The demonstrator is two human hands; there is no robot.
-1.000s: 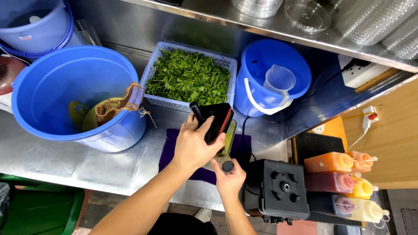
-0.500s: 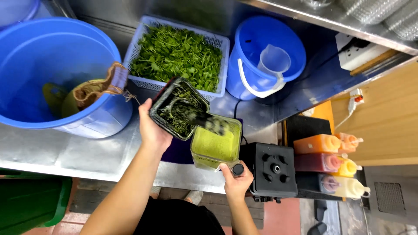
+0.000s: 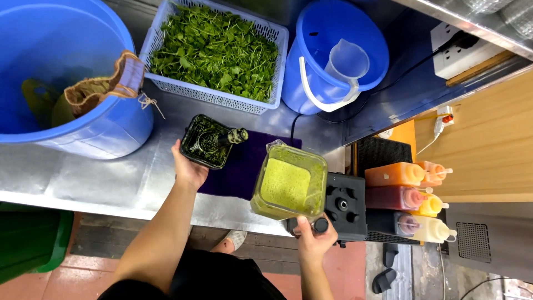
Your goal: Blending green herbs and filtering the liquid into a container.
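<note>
- While the left hand (image 3: 189, 166) grips the square black blender lid (image 3: 208, 141) from below, fingers wrapped around its near edge, the lid is held just above the steel counter (image 3: 83, 183), its wet underside facing up and flecked with green bits.
- Fingers of the right hand (image 3: 313, 241) are clamped around the dark handle of the clear square blender jug (image 3: 290, 188), which is held open-topped above the counter's front edge, just left of the black blender base (image 3: 347, 205).
- Inside the jug sits a thick, pale green blended liquid (image 3: 286, 183).
- Under the lid and jug lies a dark purple cloth (image 3: 239, 166), spread flat on the counter.
- Behind the cloth stands a white plastic basket (image 3: 266, 103) heaped with fresh green leaves (image 3: 216, 50).
- To the left is a large blue plastic tub (image 3: 83, 128) with a brown cloth strainer bag (image 3: 100, 89) draped over its rim.
- To the right of the basket, a smaller blue bucket (image 3: 311, 33) holds a clear measuring jug (image 3: 344, 61).
- Beside the blender base stand squeeze bottles (image 3: 411, 194) in orange, red, yellow and cream.
</note>
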